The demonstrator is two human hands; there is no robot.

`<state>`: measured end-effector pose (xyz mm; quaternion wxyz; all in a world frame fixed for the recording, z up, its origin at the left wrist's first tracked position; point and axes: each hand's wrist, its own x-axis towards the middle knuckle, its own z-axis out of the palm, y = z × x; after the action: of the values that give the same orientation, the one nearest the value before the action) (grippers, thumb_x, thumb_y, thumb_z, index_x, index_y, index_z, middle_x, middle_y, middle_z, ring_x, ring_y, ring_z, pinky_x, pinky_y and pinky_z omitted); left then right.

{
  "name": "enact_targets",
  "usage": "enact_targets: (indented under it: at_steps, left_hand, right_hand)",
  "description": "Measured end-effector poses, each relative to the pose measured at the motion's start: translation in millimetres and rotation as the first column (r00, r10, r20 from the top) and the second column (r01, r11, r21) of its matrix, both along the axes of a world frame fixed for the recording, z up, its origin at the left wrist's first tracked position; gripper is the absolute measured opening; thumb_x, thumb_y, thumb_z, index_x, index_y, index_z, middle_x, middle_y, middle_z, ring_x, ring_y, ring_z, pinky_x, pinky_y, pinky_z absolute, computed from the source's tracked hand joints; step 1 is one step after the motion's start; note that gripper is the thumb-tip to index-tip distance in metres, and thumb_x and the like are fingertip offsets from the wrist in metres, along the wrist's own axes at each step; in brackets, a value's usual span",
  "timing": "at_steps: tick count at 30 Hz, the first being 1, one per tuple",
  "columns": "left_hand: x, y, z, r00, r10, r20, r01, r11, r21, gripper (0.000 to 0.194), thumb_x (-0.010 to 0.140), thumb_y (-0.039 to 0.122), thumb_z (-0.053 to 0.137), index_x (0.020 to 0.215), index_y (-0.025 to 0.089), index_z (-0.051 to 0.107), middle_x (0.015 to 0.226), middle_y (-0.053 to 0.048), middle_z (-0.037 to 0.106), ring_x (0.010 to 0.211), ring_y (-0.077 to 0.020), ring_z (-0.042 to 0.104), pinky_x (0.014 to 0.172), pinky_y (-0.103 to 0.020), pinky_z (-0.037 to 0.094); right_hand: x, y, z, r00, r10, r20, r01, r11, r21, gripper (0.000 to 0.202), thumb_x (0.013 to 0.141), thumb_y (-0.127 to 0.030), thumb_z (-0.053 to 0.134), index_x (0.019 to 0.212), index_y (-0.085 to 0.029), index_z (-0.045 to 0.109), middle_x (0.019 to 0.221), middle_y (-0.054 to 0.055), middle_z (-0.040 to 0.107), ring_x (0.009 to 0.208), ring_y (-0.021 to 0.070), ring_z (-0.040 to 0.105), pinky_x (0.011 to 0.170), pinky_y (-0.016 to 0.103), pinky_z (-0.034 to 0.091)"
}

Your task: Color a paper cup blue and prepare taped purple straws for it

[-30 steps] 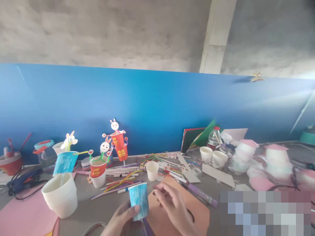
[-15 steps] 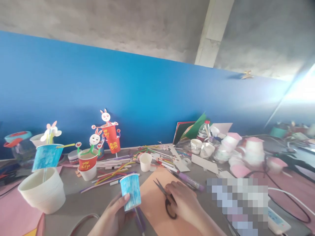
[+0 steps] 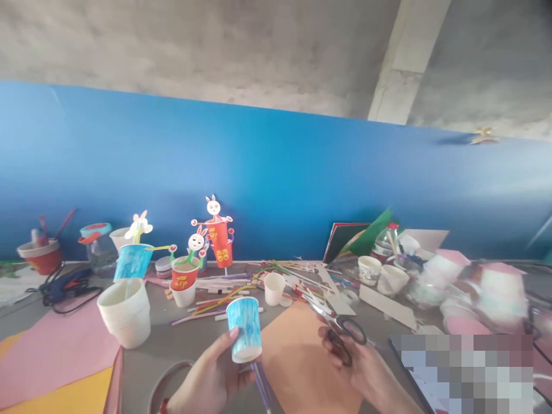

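My left hand is closed around a paper cup painted in blue and white streaks, the thumb on its side. Purple sticks, perhaps pipe cleaners, hang below the cup's base. In my right hand is a pair of scissors with dark handles, raised off the table, blades pointing up and left. Beneath and between both hands lies a sheet of orange paper. A small white cup stands just beyond the paper.
At the left stand a stack of white cups, a blue cup figure and rabbit-faced red cup figures. Loose coloured sticks are strewn along the middle. A bottle and pink-topped white cups crowd the right.
My right hand has picked the scissors up from the orange paper and turned palm up. The view has swung left, while the blue cup stays in my left hand.
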<state>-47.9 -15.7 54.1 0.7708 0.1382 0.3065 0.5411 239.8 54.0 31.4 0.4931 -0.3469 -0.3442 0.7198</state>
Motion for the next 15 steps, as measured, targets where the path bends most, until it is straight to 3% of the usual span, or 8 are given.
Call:
enact_targets:
  at_steps: [1,4,8,12,15]
  left_hand:
    - [1,0,2.5,1.000,0.005,0.008,-0.005,1.000,0.000,0.018,0.085,0.032,0.072,0.087,0.014,0.066,0.078,-0.005,0.072,0.074,-0.0181,0.069,0.065,-0.029,0.052]
    - [3,-1,11.9,1.000,0.008,0.022,-0.008,1.000,-0.007,0.020,0.091,0.034,0.063,0.089,0.014,0.064,0.079,-0.006,0.071,0.074,-0.0183,0.069,0.063,-0.027,0.051]
    - [3,4,27.1,0.999,0.043,0.028,-0.043,0.999,-0.004,0.022,0.093,0.036,0.061,0.091,0.014,0.062,0.077,-0.006,0.070,0.072,-0.0175,0.069,0.060,-0.026,0.050]
    - [2,13,35.4,0.984,0.150,0.101,-0.150,0.989,-0.007,0.022,0.092,0.036,0.062,0.090,0.015,0.062,0.073,-0.004,0.070,0.067,-0.0158,0.068,0.058,-0.024,0.050]
    - [2,21,29.2,0.974,0.139,0.182,-0.134,0.990,-0.040,0.029,0.093,0.041,0.060,0.088,0.013,0.063,0.068,-0.005,0.070,0.063,-0.0154,0.068,0.054,-0.023,0.049]
  right_hand:
    - [-5,-3,2.6,0.994,0.028,-0.105,-0.031,0.999,-0.022,0.026,0.067,-0.031,0.086,0.087,-0.020,0.074,0.084,0.006,0.069,0.068,0.0151,0.058,0.054,0.024,0.043]
    - [-22,-11,14.9,0.969,0.156,-0.193,-0.140,0.986,0.091,0.016,0.076,-0.031,0.083,0.086,-0.023,0.073,0.074,0.000,0.061,0.060,0.0099,0.050,0.054,0.022,0.041]
    - [-45,-16,35.4,0.940,0.305,-0.154,-0.272,0.941,0.201,0.025,0.077,-0.038,0.083,0.094,-0.023,0.072,0.071,-0.002,0.056,0.054,0.0080,0.044,0.051,0.021,0.040]
    - [-68,-13,45.7,0.960,0.275,-0.047,-0.249,0.922,0.295,0.036,0.078,-0.045,0.079,0.110,-0.030,0.069,0.082,0.003,0.064,0.066,0.0157,0.057,0.067,0.032,0.051]
    - [-81,-6,42.5,0.973,0.228,0.039,-0.223,0.880,0.420,0.042,0.080,-0.054,0.073,0.114,-0.031,0.068,0.067,0.000,0.054,0.054,0.0140,0.050,0.053,0.029,0.048]
